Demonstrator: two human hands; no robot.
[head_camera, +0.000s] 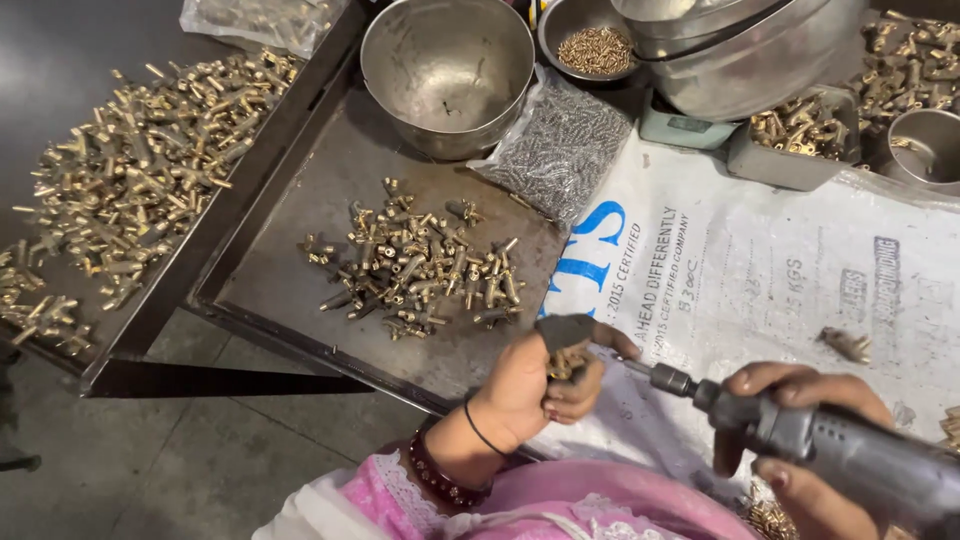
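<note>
My left hand (535, 385) is closed around a small brass fitting (566, 364), with a dark pad under the thumb. My right hand (800, 440) grips a grey electric screwdriver (850, 455); its bit (640, 368) points left and meets the fitting in my left hand. A pile of brass fittings (420, 265) lies on a dark metal tray (300, 240) just beyond my left hand. A single loose fitting (845, 345) rests on the white printed sack (760, 270) that covers the table.
A bigger heap of brass fittings (130, 170) lies at the left. At the back stand an empty steel bowl (447, 70), a bowl of small screws (595, 45), a clear bag of screws (560, 145), stacked steel bowls (750, 50) and a grey box of fittings (800, 135).
</note>
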